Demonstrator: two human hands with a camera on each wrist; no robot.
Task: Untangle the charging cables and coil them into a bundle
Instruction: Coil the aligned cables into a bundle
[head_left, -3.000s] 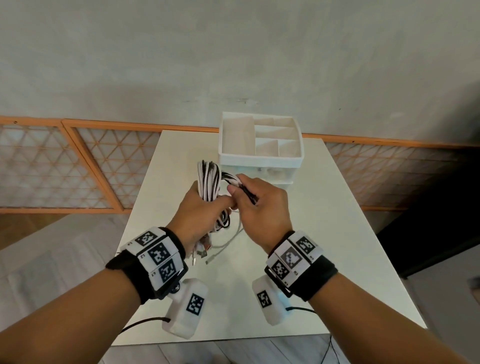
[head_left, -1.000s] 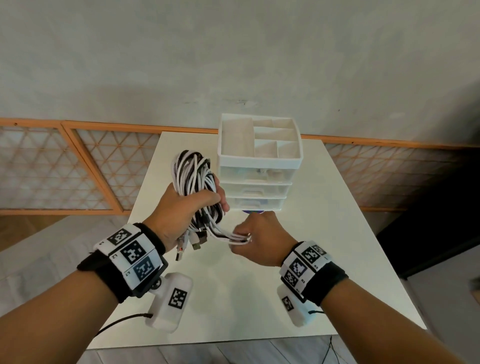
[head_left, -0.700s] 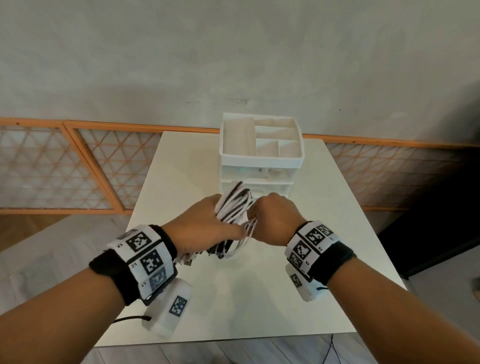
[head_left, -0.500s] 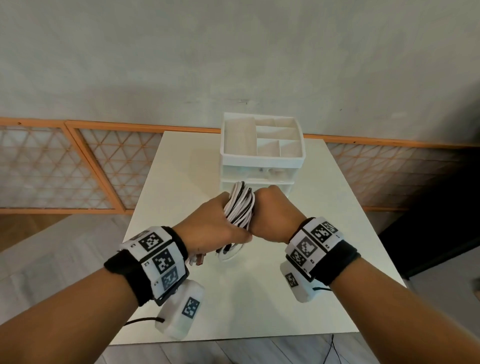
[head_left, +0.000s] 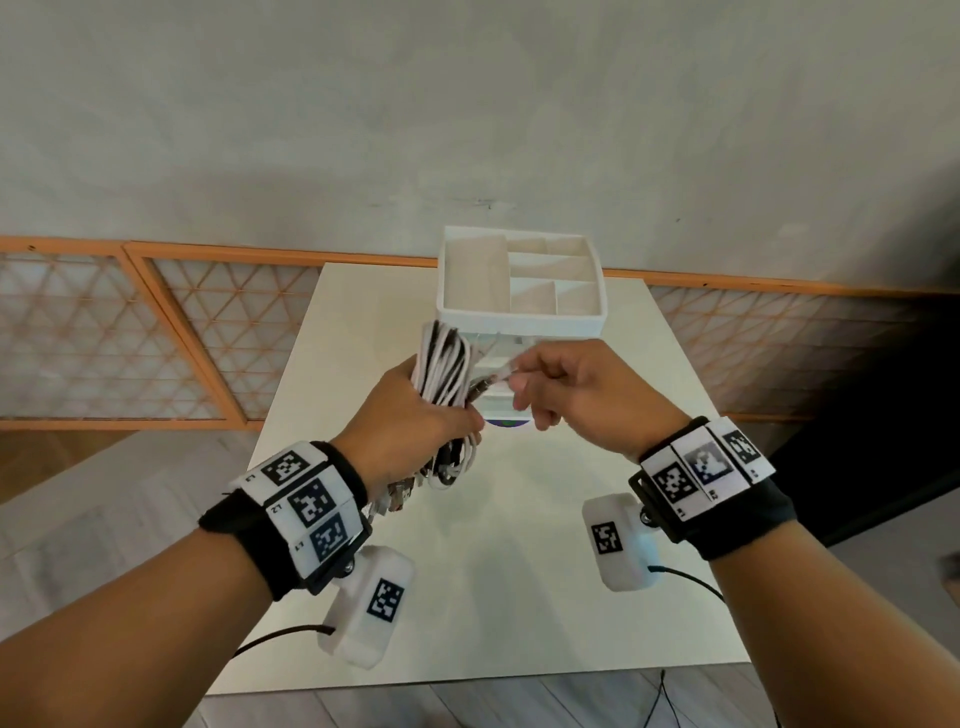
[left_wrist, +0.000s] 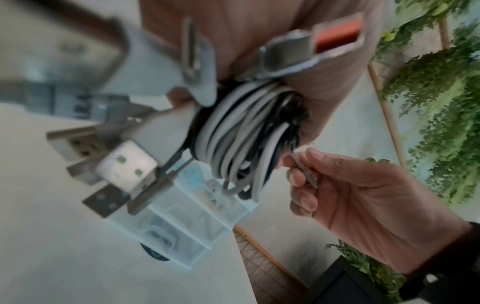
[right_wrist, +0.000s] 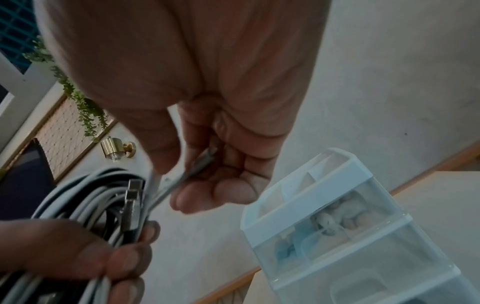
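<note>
Cable bundle (head_left: 441, 374): a thick coil of round, smooth-jacketed white and black cords, looped into a long oval hank; it was held upright above the table, just in front of the organizer.
Plug ends (left_wrist: 114, 164): flat rectangular metal USB plugs with white plastic bodies hung in a cluster below the left fist; one at the top of the left wrist view showed an orange insert.
Loose connector (right_wrist: 200, 166): a slim, pale cable end with a small metal tip ran from the coil to the right fingers.
Left hand (head_left: 410, 421): fingers were curled fully round the middle of the hank, thumb across the front, knuckles up, wrist slightly raised.
Right hand (head_left: 576, 395): thumb and forefinger pinched the loose connector just right of the coil; the other fingers were bent loosely inward, palm turned down and left.
Organizer (head_left: 519, 312): white plastic, boxy, with a tray of square compartments on top and translucent drawers below, small pale items visible inside a drawer.
Table (head_left: 519, 597): smooth, matte off-white rectangular top.
Wristbands (head_left: 306, 504): black fabric cuffs carrying white blocks printed with black square codes.
</note>
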